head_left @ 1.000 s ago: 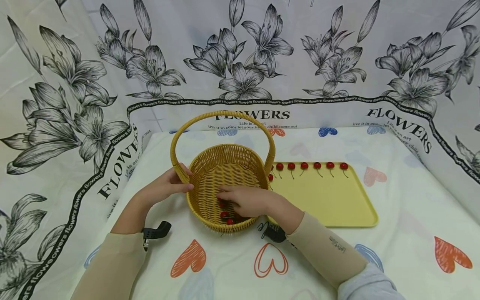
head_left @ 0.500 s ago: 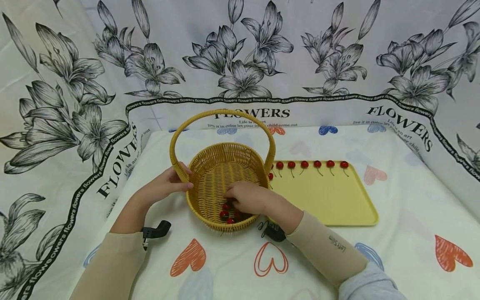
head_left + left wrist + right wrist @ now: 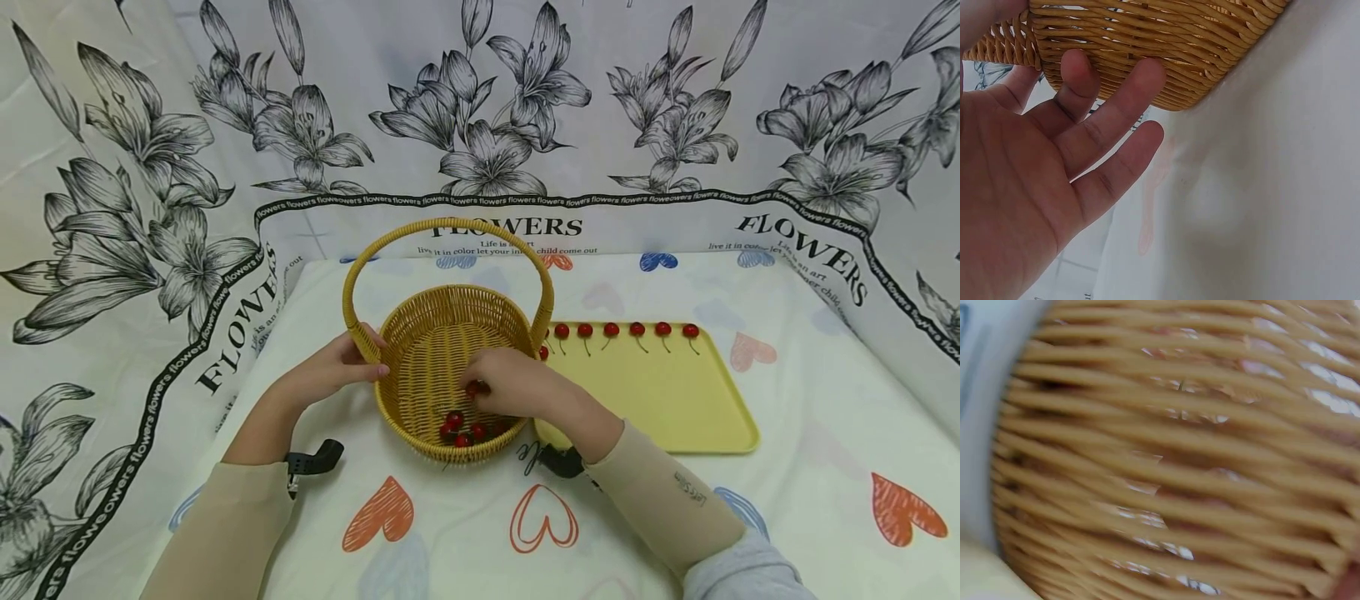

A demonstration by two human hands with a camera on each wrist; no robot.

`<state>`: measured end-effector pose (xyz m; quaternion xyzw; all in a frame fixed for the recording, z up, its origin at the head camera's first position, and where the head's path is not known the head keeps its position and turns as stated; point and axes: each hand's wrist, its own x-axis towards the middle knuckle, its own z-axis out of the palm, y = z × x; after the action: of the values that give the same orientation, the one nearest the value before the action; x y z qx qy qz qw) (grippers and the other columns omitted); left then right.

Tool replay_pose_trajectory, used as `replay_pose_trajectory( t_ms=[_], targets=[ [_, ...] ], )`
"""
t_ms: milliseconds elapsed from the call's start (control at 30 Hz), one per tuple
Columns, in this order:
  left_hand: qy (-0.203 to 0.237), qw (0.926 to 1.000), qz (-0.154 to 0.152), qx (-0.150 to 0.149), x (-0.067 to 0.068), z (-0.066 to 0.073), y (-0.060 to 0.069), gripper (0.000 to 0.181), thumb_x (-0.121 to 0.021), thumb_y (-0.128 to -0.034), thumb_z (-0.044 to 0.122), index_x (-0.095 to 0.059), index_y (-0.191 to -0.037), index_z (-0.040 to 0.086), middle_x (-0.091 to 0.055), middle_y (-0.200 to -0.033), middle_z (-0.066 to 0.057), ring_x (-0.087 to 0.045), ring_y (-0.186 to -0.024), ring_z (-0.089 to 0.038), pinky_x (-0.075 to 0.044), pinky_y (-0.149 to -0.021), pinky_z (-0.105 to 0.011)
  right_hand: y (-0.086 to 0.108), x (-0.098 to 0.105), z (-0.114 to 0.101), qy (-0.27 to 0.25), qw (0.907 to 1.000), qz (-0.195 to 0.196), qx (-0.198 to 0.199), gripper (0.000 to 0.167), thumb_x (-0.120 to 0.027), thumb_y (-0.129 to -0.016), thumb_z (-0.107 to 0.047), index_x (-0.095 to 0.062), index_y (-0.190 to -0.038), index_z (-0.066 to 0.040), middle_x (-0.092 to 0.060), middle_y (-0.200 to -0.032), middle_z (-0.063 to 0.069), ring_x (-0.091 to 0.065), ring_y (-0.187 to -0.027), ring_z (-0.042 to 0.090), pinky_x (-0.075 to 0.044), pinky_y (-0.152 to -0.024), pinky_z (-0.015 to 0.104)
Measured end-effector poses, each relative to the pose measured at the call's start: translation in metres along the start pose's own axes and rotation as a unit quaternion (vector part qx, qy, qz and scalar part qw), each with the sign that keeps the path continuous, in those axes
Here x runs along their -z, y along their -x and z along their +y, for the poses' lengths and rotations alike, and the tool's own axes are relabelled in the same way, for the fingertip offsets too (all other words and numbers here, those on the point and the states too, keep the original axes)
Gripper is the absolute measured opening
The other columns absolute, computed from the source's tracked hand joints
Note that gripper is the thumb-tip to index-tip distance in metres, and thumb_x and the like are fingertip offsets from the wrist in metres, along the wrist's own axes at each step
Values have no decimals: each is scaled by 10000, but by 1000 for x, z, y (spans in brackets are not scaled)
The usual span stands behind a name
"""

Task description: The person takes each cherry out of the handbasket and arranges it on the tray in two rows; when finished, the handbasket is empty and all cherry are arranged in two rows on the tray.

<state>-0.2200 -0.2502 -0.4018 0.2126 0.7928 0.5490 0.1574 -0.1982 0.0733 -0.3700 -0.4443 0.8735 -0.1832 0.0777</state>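
A yellow wicker basket (image 3: 455,306) with a tall hoop handle (image 3: 452,223) stands on the cloth. My left hand (image 3: 337,367) holds its left side at the foot of the handle, thumb over the rim. Outside the woven wall, several fingers (image 3: 1110,140) show in the left wrist view. Reaching inside the basket, my right hand (image 3: 517,383) pinches a red cherry (image 3: 475,388) above the bottom. Several loose cherries (image 3: 455,419) lie at the near side of the basket. The right wrist view is filled by the blurred basket wall (image 3: 1147,444), which hides the right hand's fingers.
A yellow tray (image 3: 652,400) lies right of the basket, partly behind it and the right arm. Along its far edge runs a row of cherries (image 3: 611,330) with stems. White cloth (image 3: 435,533) with printed hearts covers the table; a flower-print curtain (image 3: 487,100) hangs behind.
My right hand has risen slightly and shifted right and away from the loose cherries, with a cherry now at its fingertips. The left hand and basket have stayed in place.
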Motion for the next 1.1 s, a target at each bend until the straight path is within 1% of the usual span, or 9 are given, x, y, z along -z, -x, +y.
replay_pose_trajectory(
  t_ms=[167,267,400,533,633,733,900,1000,1100],
  targets=[
    [0,10000,1,-46,0,0,0,410,-704,-955,52,-433,-1232,-83,-577,-1084,-181,-596,-983,-214,-514,-833,-306,12,22,0,-581,9980,248,48,275,-657,-899,-5,-761,-1146,-70,-675,-1084,17,-569,-855,151,-493,-753,287],
    [19,10000,-3,-61,0,0,-1,416,-706,-955,50,-431,-1234,-90,-575,-1076,-174,-591,-976,-214,-512,-831,-306,21,36,-2,-898,9952,396,-3,319,-650,-869,-2,-759,-1147,-114,-647,-1068,-26,-560,-817,139,-495,-716,281],
    [33,10000,-7,-77,0,0,0,414,-704,-957,54,-429,-1231,-89,-572,-1080,-176,-589,-985,-212,-511,-836,-305,36,54,-5,-1311,9892,630,-155,334,-646,-833,-5,-747,-1120,-141,-633,-1067,-48,-563,-821,141,-504,-698,297],
    [13,9999,-17,-115,0,-1,0,402,-699,-959,49,-429,-1229,-79,-574,-1080,-172,-593,-983,-209,-510,-834,-302,52,71,-3,-1521,9831,947,-364,328,-631,-813,12,-727,-1092,-131,-644,-1033,-23,-578,-825,167,-522,-704,339],
    [15,9999,-12,-106,0,-1,0,405,-702,-956,48,-433,-1233,-74,-578,-1081,-176,-595,-977,-215,-512,-830,-308,63,82,2,-1521,9797,1185,-545,318,-631,-817,29,-721,-1085,-117,-650,-1005,-10,-591,-854,179,-545,-760,376],
    [34,10000,-14,-13,0,0,-1,410,-709,-955,58,-440,-1240,-60,-580,-1112,-214,-598,-989,-226,-518,-836,-316,73,90,9,-1531,9755,1367,-790,306,-621,-826,41,-719,-1075,-107,-649,-1002,4,-587,-880,200,-546,-770,397],
    [54,9999,-31,104,0,2,-1,413,-717,-953,72,-444,-1241,-44,-570,-1158,-274,-598,-1011,-243,-524,-849,-328,86,98,27,-1463,9667,1504,-1463,260,-609,-849,14,-705,-1063,-98,-628,-998,42,-568,-840,234,-506,-692,391],
    [43,10000,-23,58,0,2,-1,407,-712,-954,69,-440,-1232,-54,-575,-1130,-248,-597,-1002,-238,-521,-845,-326,88,99,42,-1392,9620,1438,-1858,228,-624,-889,-19,-688,-1099,-79,-609,-983,72,-549,-795,248,-474,-676,397],
    [26,10000,-4,-20,0,1,0,398,-706,-955,60,-441,-1223,-67,-584,-1088,-196,-596,-984,-225,-514,-838,-318,85,95,59,-1420,9578,1247,-2167,234,-630,-924,-47,-682,-1152,-50,-606,-993,97,-537,-771,255,-461,-678,400]
  ],
)
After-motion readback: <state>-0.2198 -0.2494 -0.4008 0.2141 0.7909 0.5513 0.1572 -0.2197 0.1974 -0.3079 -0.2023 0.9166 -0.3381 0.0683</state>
